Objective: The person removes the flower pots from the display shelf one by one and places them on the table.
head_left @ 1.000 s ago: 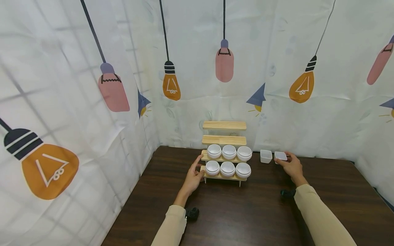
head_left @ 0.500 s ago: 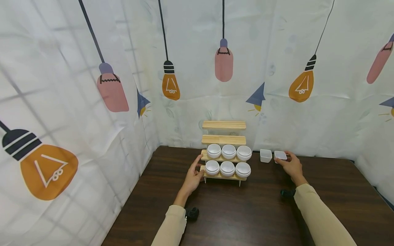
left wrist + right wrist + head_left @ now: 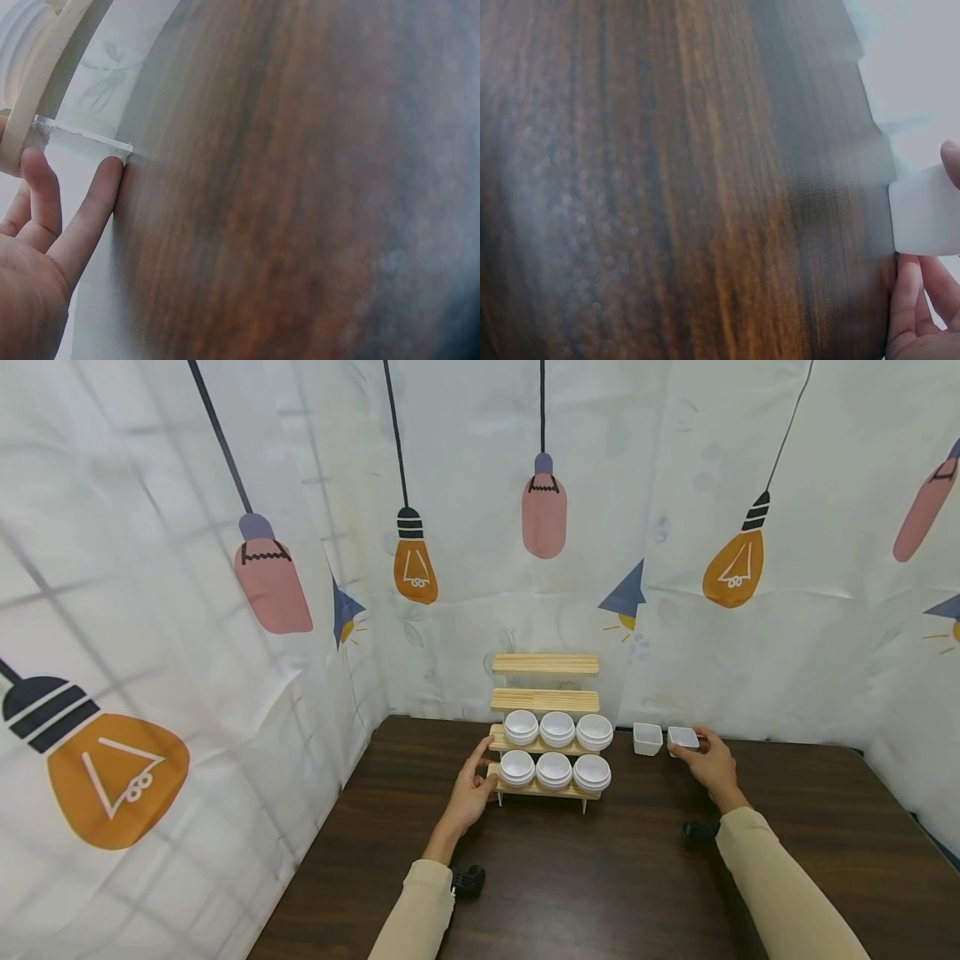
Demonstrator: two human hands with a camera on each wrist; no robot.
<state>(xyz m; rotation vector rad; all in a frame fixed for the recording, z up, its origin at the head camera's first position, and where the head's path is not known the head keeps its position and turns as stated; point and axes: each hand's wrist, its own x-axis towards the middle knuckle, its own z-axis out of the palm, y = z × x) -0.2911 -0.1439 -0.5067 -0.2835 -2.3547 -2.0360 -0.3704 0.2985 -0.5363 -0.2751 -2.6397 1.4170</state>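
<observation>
My left hand (image 3: 468,795) grips the left end of a tiered wooden display rack (image 3: 545,700), its thumb at the lowest shelf and its index finger reaching toward the shelf above. In the left wrist view, one fingertip meets the clear leg (image 3: 84,136) under a shelf. White round bowls (image 3: 554,771) line the two lower shelves, three across on each. Over to the right, my right hand (image 3: 712,770) pinches a small white square bowl (image 3: 683,739) between thumb and fingers. The right wrist view shows that bowl (image 3: 924,214) low by the table.
A second white square bowl (image 3: 647,738) stands between the rack and the held one. The rack's two upper shelves (image 3: 545,663) carry nothing. Behind the dark wooden table (image 3: 585,893) hangs a white curtain (image 3: 465,635) printed with lamps, and another side runs along the left.
</observation>
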